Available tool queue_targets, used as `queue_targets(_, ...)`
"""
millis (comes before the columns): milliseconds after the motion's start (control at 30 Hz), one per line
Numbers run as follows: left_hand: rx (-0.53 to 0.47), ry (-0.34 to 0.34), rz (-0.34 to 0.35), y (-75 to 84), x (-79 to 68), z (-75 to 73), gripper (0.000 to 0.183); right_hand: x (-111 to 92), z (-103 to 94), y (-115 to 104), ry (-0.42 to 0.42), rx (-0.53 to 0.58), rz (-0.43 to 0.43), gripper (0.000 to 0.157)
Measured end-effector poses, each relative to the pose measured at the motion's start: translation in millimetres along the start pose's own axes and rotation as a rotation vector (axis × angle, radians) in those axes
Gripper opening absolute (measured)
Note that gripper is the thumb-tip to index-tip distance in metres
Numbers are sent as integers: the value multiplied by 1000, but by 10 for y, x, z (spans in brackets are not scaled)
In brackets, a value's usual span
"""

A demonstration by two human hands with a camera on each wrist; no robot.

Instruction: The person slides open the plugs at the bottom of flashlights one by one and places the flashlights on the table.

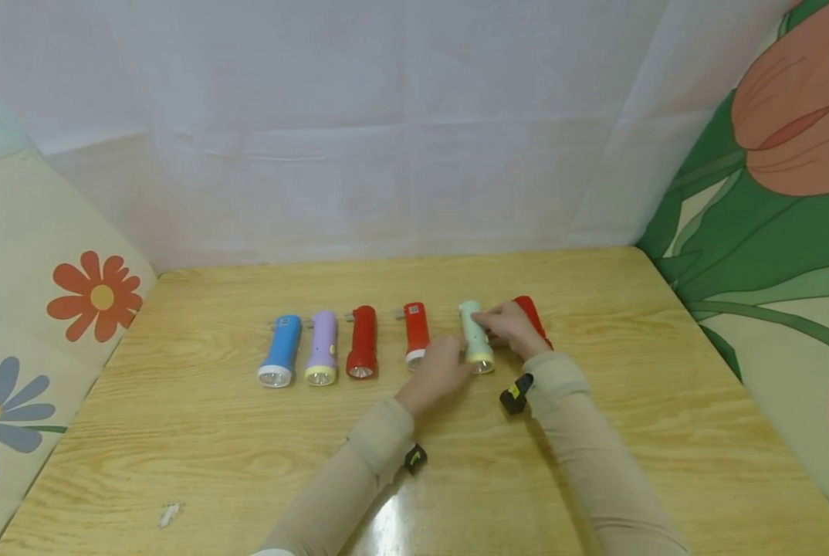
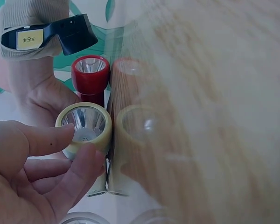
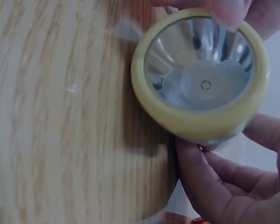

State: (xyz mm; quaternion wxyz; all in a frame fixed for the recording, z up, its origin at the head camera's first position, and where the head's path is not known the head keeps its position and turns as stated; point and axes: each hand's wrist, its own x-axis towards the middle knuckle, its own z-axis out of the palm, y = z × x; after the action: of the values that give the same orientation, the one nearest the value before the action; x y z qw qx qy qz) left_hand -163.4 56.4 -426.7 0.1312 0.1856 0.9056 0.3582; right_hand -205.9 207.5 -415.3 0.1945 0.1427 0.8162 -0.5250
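A mint-green flashlight with a pale yellow rim lies lens toward me, between both hands. My right hand grips its body from the right; in the right wrist view its curled fingers come up beneath the yellow-rimmed head. From the left, my left hand pinches at the front end. Its thumb and forefinger lie against the rim in the left wrist view, the thumb over the lens edge. Immediately left lies a red flashlight with a white rim, its lens partly behind my left hand.
Farther left, a red flashlight, a purple one and a blue one lie in a row. Another red flashlight is partly hidden behind my right hand. A white cloth hangs behind the wooden table.
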Motion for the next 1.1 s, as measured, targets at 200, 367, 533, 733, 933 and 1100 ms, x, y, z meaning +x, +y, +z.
queue_targets(200,51,16,30,-9,6,-12,16,0,10,-2,11,0,0,36)
queue_targets(367,91,28,54,-23,17,-19,16,5,36,-2,22,21,-19,37)
queue_targets(533,84,14,52,-21,25,-14,16,7,51,5,38,15,-25,38)
queue_targets(733,75,1,31,12,10,-32,14,14,45,19,34,17,-26,36)
queue_targets(933,107,8,60,42,-11,-61,19,2,24,14,21,38,-29,35)
queue_targets(1100,155,45,111,46,-29,-61,23,-35,34,-12,30,40,-28,39)
